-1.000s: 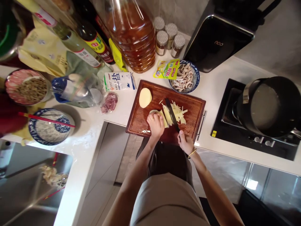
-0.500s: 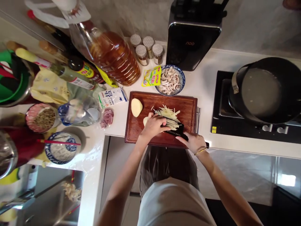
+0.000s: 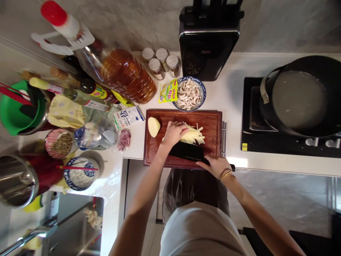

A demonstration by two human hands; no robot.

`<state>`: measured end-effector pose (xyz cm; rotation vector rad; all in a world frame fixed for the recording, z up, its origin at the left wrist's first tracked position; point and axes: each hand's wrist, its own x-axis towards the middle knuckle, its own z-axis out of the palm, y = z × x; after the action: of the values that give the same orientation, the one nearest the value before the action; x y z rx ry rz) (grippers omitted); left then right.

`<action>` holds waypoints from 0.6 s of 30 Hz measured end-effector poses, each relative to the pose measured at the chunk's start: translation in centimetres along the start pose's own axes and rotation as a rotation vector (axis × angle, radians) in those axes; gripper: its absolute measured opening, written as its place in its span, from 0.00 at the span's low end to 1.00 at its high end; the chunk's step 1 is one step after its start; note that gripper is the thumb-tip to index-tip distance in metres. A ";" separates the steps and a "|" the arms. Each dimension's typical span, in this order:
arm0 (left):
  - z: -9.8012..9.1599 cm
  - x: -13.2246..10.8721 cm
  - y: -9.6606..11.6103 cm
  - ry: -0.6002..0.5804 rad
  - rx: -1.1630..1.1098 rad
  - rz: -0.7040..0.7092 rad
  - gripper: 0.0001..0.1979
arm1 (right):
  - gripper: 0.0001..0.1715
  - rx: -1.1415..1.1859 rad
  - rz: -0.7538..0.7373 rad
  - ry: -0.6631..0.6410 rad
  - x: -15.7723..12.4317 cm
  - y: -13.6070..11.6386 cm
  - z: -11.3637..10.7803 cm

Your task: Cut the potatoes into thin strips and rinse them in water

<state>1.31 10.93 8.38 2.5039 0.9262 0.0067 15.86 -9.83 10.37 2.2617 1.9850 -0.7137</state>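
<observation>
On a reddish wooden cutting board (image 3: pixel 213 121) lies a pile of pale potato strips (image 3: pixel 194 135). My left hand (image 3: pixel 173 132) rests on the left end of that pile, fingers curled over it. My right hand (image 3: pixel 217 165) grips the handle of a black cleaver (image 3: pixel 186 152), whose broad blade lies flat on the board just in front of the strips. A half potato (image 3: pixel 153 126) sits cut side down at the board's left edge.
A blue-rimmed bowl of sliced mushrooms (image 3: pixel 188 94) stands behind the board. A dark pot of water (image 3: pixel 299 97) sits on the stove at right. A big oil bottle (image 3: pixel 122 73), sauce bottles, spice jars (image 3: pixel 160 62), a salt bag (image 3: pixel 128 116) and bowls crowd the left counter.
The cleaver went from upright cutting to lying flat beside the strips. My left hand moved from the potato slices onto the strip pile. The camera view shifted.
</observation>
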 end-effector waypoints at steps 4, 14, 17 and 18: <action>-1.4 -0.7 -0.5 0.096 -0.089 -0.076 0.09 | 0.31 0.056 0.046 -0.057 -1.5 0.6 0.1; 2.4 0.5 0.7 0.000 -0.217 0.099 0.08 | 0.30 0.305 0.249 -0.018 -7.1 5.8 1.1; 1.7 -2.0 -0.2 0.280 -0.425 -0.043 0.11 | 0.30 0.523 0.250 0.003 -6.8 4.4 1.3; 1.5 -3.4 -0.6 0.419 -0.523 -0.143 0.12 | 0.30 0.616 0.250 0.001 -6.6 3.5 1.3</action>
<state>-1.41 8.61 7.32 1.9746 1.0928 0.6615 18.33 -17.01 10.69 2.7468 1.5803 -1.4445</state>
